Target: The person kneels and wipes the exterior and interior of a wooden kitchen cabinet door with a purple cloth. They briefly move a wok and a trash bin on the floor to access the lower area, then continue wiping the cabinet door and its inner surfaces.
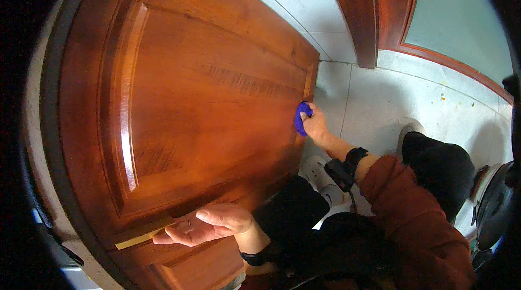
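Observation:
A brown panelled wooden door (pixel 211 119) stands before me. My right hand (pixel 313 121) holds a bunched purple cloth (pixel 302 119) against the door's lower panel edge, at the end near the floor. My left hand (pixel 207 225) is at the door's near side, palm turned up and fingers apart, beside a flat brass-coloured door handle or plate (pixel 138 240). Its fingertips are close to that metal piece; whether they touch it I cannot tell. Both wrists wear black bands. Dark streaks and a bright strip of reflected light show on the panel.
A pale tiled floor (pixel 370 98) with a few small coloured specks lies to the right. Beyond it are a dark wooden post (pixel 362 17) and a wood-framed pale panel (pixel 460 17). My shoes are near the door's bottom edge. A black round object (pixel 494 208) is at the far right.

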The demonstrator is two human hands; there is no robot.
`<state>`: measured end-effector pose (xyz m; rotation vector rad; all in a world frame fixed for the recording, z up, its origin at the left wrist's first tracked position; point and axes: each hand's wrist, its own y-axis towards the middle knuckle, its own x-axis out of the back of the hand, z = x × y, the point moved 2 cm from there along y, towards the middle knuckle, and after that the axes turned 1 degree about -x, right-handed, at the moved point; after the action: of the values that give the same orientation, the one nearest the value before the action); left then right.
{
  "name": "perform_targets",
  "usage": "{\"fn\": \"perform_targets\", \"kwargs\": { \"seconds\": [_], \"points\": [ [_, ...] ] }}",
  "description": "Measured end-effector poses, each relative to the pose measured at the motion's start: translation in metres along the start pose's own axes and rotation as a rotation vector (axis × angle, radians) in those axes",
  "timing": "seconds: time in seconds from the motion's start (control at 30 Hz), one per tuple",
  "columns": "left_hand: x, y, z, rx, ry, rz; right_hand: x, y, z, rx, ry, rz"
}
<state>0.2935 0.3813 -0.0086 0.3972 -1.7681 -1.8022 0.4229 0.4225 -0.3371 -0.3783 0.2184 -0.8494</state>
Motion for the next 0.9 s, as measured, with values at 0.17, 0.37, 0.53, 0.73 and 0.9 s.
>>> {"fn": "perform_targets", "kwargs": {
  "seconds": [0.17, 0.37, 0.53, 0.73, 0.9],
  "points": [
    [0.007, -0.002, -0.005, 0.002, -0.039, -0.027, -0.007, -0.016, 0.052, 0.129, -0.018, -0.080],
    [0.013, -0.002, -0.024, 0.003, -0.055, -0.073, -0.003, -0.054, 0.134, 0.629, 0.139, -0.048],
    [-0.001, -0.015, -0.038, -0.096, -0.237, 0.162, 0.013, -0.046, 0.146, 0.366, 0.096, -0.068],
    [-0.033, -0.048, -0.036, 0.517, -0.350, 0.710, -0.007, -0.076, 0.181, 0.759, 0.198, 0.027],
    [-0.044, -0.054, -0.034, 0.562, -0.336, 0.803, 0.005, -0.050, 0.170, 0.791, 0.129, -0.033]
  ]
}}
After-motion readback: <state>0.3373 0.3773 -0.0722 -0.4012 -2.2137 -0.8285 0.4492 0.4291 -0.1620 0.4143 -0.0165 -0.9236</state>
